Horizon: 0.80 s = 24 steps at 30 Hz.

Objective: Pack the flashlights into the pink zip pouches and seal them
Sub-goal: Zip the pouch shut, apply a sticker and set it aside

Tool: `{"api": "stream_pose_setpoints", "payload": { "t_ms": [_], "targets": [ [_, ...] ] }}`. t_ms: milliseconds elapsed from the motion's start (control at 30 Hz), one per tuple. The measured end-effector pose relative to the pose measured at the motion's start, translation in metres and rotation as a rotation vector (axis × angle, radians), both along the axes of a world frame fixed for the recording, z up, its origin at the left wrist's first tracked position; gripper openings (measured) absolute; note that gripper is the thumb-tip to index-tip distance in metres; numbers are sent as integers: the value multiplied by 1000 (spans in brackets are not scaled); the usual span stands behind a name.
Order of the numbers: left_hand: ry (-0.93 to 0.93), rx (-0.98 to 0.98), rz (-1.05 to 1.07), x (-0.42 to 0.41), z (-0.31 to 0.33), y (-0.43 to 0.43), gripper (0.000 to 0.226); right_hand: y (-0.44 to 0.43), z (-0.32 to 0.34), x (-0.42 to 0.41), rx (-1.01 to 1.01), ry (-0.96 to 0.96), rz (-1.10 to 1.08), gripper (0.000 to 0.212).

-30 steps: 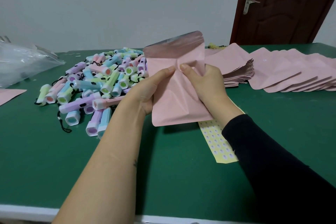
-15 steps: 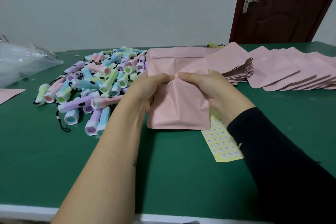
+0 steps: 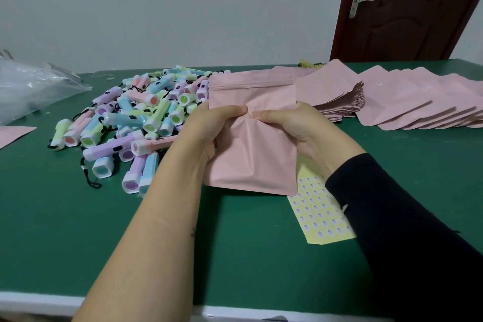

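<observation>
Green tabletop [image 3: 78, 230] runs the full width of a packing bench. At far left lies a crumpled clear plastic bag [image 3: 31, 89], with the corner of a loose pink pouch [image 3: 13, 134] just below it at the frame's edge. Next comes a heap of pastel flashlights [image 3: 141, 117] in pink, blue, green and purple, with white heads and black wrist cords, piled loosely on the table. Beside the heap, the worker's left hand [image 3: 209, 125], on a bare forearm, grasps the left edge of a pink zip pouch [image 3: 253, 143], thumb pressed on its front. The pouch is held up at centre, its lower edge close to the table. Its zip strip runs across the top and its face is creased where the two thumbs meet. What it holds cannot be seen, nor whether the strip is pressed closed. The right hand [image 3: 295, 128], in a black sleeve, grasps the opposite edge the same way, its fingers hidden behind the pouch. Under that wrist lies a yellow sticker sheet [image 3: 318, 214] covered in small round labels, partly hidden by pouch and sleeve. Further right, a thick stack of flat pouches [image 3: 339, 103] sits beyond the hand, and a fanned row of pouches [image 3: 418, 104] overlaps toward the table's right edge. A dark brown door [image 3: 418, 20] with a metal handle [image 3: 355, 5] stands behind.
</observation>
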<state>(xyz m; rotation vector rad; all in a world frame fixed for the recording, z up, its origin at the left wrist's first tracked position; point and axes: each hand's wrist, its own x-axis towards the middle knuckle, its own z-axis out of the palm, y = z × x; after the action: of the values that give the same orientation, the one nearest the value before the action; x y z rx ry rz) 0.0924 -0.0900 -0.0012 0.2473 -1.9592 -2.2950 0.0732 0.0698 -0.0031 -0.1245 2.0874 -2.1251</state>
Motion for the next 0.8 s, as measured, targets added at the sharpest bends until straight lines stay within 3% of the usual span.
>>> {"api": "stream_pose_setpoints", "payload": {
  "t_ms": [533,800],
  "targets": [
    [205,49,194,-5,3,-12,6,-6,11,7,25,42,88,30],
    [156,20,270,-16,-2,-11,10,-5,11,7,39,47,59,31]
  ]
}}
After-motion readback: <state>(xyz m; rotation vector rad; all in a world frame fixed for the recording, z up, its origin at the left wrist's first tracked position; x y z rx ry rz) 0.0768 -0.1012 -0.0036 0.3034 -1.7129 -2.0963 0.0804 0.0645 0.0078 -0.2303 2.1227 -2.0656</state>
